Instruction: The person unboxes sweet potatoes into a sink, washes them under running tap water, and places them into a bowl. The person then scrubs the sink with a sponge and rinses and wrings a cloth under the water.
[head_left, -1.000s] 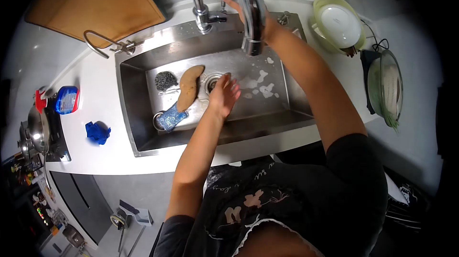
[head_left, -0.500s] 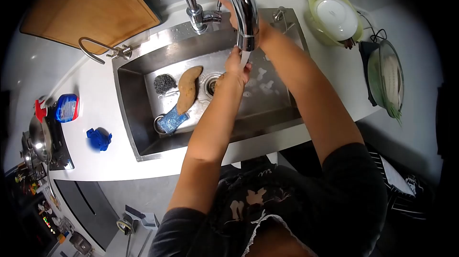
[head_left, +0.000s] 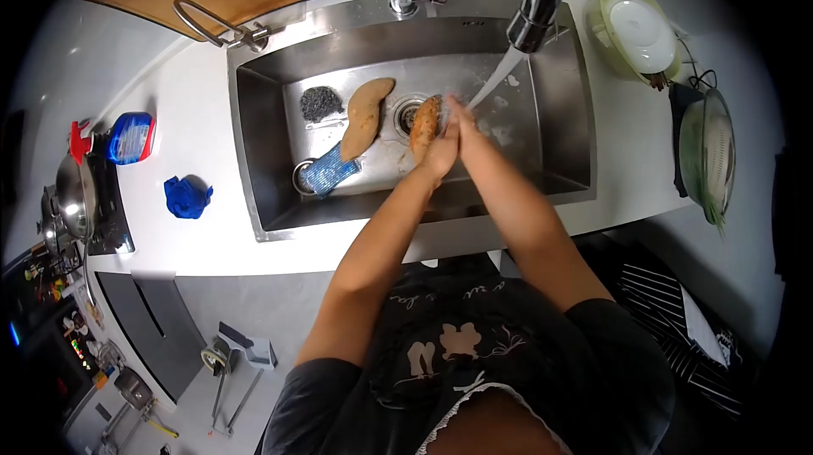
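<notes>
For a thorough rinse, the sweet potato is best turned slowly under the water, so that each side is wetted, and the dark patches on its skin are best rubbed with the free fingers. The stream seems to be met mostly by the right hand, so a slight shift of the sweet potato towards it would probably serve. A firm but unforced hold is called for, since wet skin may slip, and splashing would likely be lessened if everything were kept low in the sink.

The lower end of the sweet potato is gripped by the left hand, and its upper part is left bare, pointing away from the body, just beside the drain. The right hand is held close against the left, on the side nearer the stream; whether the sweet potato is touched by its fingers, or how far they are curled, cannot be told.

To the left of both hands, beyond the drain, a second sweet potato is left unheld on the sink floor, its near end by a blue cloth. A steel scourer is seen farther left.
</notes>
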Motion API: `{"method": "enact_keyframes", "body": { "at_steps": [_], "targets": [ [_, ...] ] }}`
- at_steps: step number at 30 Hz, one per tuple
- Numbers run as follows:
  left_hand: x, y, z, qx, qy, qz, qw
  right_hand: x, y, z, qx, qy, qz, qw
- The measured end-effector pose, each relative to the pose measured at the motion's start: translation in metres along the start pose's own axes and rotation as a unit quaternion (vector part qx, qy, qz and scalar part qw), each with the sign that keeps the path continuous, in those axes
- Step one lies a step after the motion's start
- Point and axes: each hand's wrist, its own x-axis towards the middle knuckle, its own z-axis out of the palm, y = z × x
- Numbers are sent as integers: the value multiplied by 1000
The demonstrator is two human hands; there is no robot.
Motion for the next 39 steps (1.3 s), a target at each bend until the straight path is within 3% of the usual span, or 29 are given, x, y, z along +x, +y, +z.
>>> {"method": "enact_keyframes", "body": {
  "at_steps": [2, 3, 4, 5, 9, 12, 15, 18, 19, 21, 22, 23, 25, 26, 27, 28, 30, 31, 33, 36, 37, 39],
  "targets": [
    [2, -36, -23, -5, -126, -114, 985, 75, 77, -9, -25, 6, -41, 999],
    [4, -58, -30, 78, -68, -143, 984, 58, 81, -6, -152, 40, -49, 986],
    [0, -70, -41, 59, -56, -114, 990, 41, 85, -1, -276, 72, -55, 957],
    [-4, -79, -50, 39, -44, -83, 995, 52, 100, -1, -497, 92, -83, 859],
    [3, -113, -62, 38, -12, -133, 990, 52, 104, 4, -492, 102, -67, 862],
    [14, -103, -56, 102, -10, -98, 990, 56, 104, 0, -506, 87, -111, 851],
    [27, -60, -35, 56, -39, -70, 995, 56, 79, -18, -325, 2, -72, 943],
    [75, -112, 21, 35, 13, 12, 999, 13, 20, -38, -284, -73, 28, 956],
    [81, -104, 28, 75, -10, 7, 997, -1, 12, -45, -284, -79, 4, 956],
    [102, -91, 43, 9, -60, -13, 998, 17, 33, -71, -306, -57, -115, 943],
    [111, -88, 50, -21, -86, -27, 996, 12, 33, -79, -316, -49, -125, 939],
    [117, -87, 54, -77, -135, -58, 986, 7, 32, -87, -326, -41, -134, 935],
    [131, -82, 58, -206, -244, -144, 937, -5, 31, -102, -359, -36, -255, 897],
    [134, -80, 59, -177, -268, -139, 937, -13, 28, -106, -374, -34, -315, 872],
    [136, -78, 60, -148, -292, -134, 935, -19, 23, -111, -429, -12, -290, 855],
    [137, -76, 59, -12, -271, -73, 960, -50, -6, -97, -482, 8, -265, 835],
    [131, -73, 55, 259, -208, 48, 942, -66, -22, -82, -550, 24, -214, 807],
    [115, -64, 58, 266, -78, 124, 953, -59, -27, -76, -566, 19, -193, 801],
    [73, -45, 67, 266, 179, 265, 909, -59, -31, -71, -586, 3, -180, 790],
    [90, -45, 44, 264, 75, 41, 961, -77, -29, -69, -584, -20, -214, 783],
    [98, -39, 35, 74, -65, -14, 995, -86, -25, -72, -576, -22, -224, 786],
    [129, -46, 24, -215, -240, -220, 921, -97, -26, -77, -559, -33, -235, 795]
  ]
}}
